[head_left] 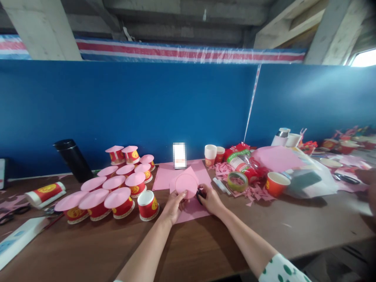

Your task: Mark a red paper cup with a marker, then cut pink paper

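Observation:
My left hand (175,205) pinches the lower left edge of a pink paper piece (187,185) that carries a round outline. At its right edge, my right hand (210,199) is closed on black-handled scissors (201,195); their blades are hidden. Under both hands lie larger pink sheets (164,177). Left of my left hand stands an upside-down red paper cup (148,205) with a white base on top. Beyond it are several red cups topped with pink paper cones (118,197).
A black flask (73,160), a fallen red cup (47,192) and a white power strip (22,239) are at left. On the right are a tape roll (237,181), pink scraps, a red plastic bag (242,160) and an orange cup (277,184). A person's blurred hand shows at far right.

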Action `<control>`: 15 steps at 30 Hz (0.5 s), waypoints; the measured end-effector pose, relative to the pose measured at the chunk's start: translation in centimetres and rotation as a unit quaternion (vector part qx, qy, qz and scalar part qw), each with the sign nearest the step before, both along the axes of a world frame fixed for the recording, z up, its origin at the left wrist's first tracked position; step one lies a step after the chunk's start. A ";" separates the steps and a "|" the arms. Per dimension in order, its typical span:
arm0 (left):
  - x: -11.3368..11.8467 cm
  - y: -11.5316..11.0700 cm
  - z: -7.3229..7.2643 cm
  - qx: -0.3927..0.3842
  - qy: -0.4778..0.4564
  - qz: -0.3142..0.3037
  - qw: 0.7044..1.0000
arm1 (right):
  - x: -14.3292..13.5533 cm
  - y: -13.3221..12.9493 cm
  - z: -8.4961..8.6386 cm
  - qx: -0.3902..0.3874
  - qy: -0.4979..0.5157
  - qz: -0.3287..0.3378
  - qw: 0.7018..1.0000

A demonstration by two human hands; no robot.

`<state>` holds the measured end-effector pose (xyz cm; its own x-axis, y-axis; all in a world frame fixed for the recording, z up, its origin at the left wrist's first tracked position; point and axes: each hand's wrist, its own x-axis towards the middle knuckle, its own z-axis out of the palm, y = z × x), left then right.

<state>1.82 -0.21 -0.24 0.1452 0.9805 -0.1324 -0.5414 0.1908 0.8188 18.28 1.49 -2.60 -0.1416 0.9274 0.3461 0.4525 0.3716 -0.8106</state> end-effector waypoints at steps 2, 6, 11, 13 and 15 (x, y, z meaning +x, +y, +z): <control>0.0 0.0 0.0 0.000 -0.002 -0.004 1.000 | 0.0 0.0 0.0 0.002 -0.001 -0.003 1.000; 0.0 0.0 0.0 0.006 -0.004 -0.004 1.000 | 0.0 0.0 -0.1 0.009 0.002 0.000 1.000; -0.1 0.0 0.0 0.005 0.003 -0.006 1.000 | 0.1 0.1 -0.3 0.004 -0.006 -0.002 1.000; -0.1 0.0 0.0 0.006 0.007 -0.006 1.000 | 0.1 0.1 -0.3 0.002 -0.009 -0.005 1.000; -0.2 0.0 0.0 0.009 0.010 -0.007 1.000 | 0.1 0.0 -0.3 0.002 -0.006 -0.004 1.000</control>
<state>1.64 -0.16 -0.27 0.1562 0.9807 -0.1175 -0.5229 0.1830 0.8325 18.35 1.53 -2.95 -0.1383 0.9273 0.3479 0.4660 0.3709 -0.8033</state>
